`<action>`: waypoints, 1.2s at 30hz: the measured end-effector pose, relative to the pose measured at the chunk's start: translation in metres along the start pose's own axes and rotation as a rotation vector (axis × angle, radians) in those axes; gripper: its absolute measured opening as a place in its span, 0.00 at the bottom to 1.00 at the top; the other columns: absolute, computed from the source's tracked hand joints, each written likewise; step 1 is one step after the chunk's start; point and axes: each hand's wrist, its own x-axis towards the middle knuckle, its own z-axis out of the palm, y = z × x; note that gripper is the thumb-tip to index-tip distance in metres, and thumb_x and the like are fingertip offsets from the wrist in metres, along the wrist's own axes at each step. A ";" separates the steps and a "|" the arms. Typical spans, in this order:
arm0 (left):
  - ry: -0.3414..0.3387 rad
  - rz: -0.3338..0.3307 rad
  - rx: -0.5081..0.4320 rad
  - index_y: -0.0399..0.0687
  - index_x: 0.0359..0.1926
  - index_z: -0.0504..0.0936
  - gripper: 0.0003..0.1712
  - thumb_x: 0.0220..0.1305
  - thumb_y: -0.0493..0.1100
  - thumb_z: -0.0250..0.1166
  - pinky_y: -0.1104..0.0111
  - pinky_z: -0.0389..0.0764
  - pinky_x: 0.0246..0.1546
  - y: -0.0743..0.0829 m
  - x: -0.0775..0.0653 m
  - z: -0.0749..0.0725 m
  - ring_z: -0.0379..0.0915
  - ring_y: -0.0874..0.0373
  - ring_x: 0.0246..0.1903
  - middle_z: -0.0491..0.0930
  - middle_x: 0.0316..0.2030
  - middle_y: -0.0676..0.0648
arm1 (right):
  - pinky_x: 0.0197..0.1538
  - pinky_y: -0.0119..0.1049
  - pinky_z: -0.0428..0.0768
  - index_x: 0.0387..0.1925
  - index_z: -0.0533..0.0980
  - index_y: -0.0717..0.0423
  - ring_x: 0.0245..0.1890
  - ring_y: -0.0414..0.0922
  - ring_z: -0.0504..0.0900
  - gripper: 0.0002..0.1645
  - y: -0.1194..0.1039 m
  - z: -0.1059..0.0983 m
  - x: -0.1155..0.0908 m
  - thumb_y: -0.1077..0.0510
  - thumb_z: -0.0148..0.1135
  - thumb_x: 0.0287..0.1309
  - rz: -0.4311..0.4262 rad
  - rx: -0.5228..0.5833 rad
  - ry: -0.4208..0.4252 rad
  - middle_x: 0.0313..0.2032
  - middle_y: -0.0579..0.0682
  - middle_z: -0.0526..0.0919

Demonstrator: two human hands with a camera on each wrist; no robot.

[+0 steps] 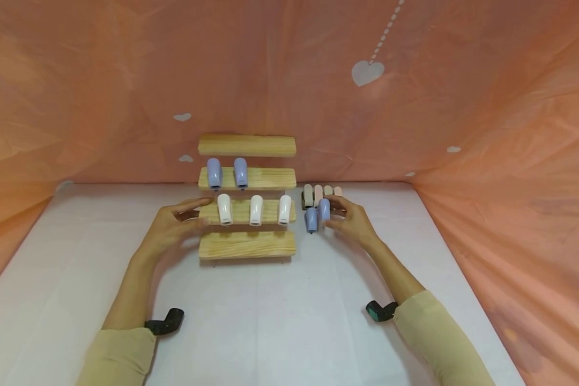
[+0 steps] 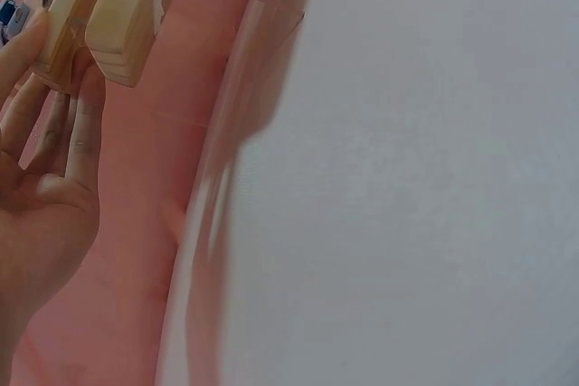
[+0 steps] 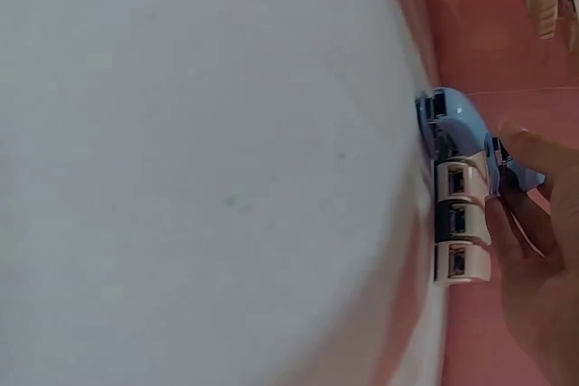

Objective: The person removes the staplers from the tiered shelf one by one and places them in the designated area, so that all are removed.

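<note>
My left hand (image 1: 171,225) grips the left end of a wooden shelf board (image 1: 241,212), thumb on one side and fingers on the other. Three white mini staplers (image 1: 256,210) sit spaced along this board. On the board above, two lilac staplers (image 1: 240,172) stand at the left and middle. At the rack's right, my right hand (image 1: 353,221) pinches a lilac-blue stapler (image 1: 324,209) between thumb and fingers. Another lilac-blue stapler (image 1: 311,220) stands on the table just left of it. In the right wrist view, the held stapler (image 3: 529,176) is partly hidden by the fingers.
Behind the right hand stands a tight row of several beige and pink staplers (image 1: 318,193). The rack also has a top board (image 1: 247,145) and a bottom board (image 1: 247,245). A pink cloth (image 1: 270,80) hangs behind the white table (image 1: 270,321).
</note>
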 end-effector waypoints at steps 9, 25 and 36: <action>-0.004 -0.026 -0.007 0.41 0.63 0.78 0.29 0.62 0.40 0.72 0.78 0.74 0.53 0.004 0.000 0.002 0.75 0.61 0.51 0.78 0.59 0.51 | 0.62 0.47 0.75 0.65 0.71 0.57 0.57 0.55 0.79 0.41 0.042 0.009 0.004 0.64 0.77 0.49 0.064 -0.124 0.015 0.57 0.60 0.80; 0.000 -0.063 -0.020 0.41 0.63 0.78 0.29 0.62 0.41 0.72 0.77 0.75 0.52 0.009 -0.001 0.003 0.75 0.61 0.51 0.77 0.61 0.49 | 0.58 0.44 0.79 0.65 0.71 0.61 0.55 0.59 0.80 0.42 0.052 0.018 0.003 0.69 0.77 0.47 0.044 -0.068 0.016 0.57 0.65 0.78; -0.007 -0.065 -0.001 0.42 0.64 0.77 0.30 0.62 0.43 0.72 0.77 0.74 0.53 0.006 -0.002 0.001 0.74 0.60 0.53 0.77 0.61 0.51 | 0.60 0.41 0.78 0.66 0.69 0.61 0.56 0.56 0.79 0.40 0.045 0.012 0.008 0.66 0.75 0.51 0.083 -0.034 -0.027 0.57 0.62 0.78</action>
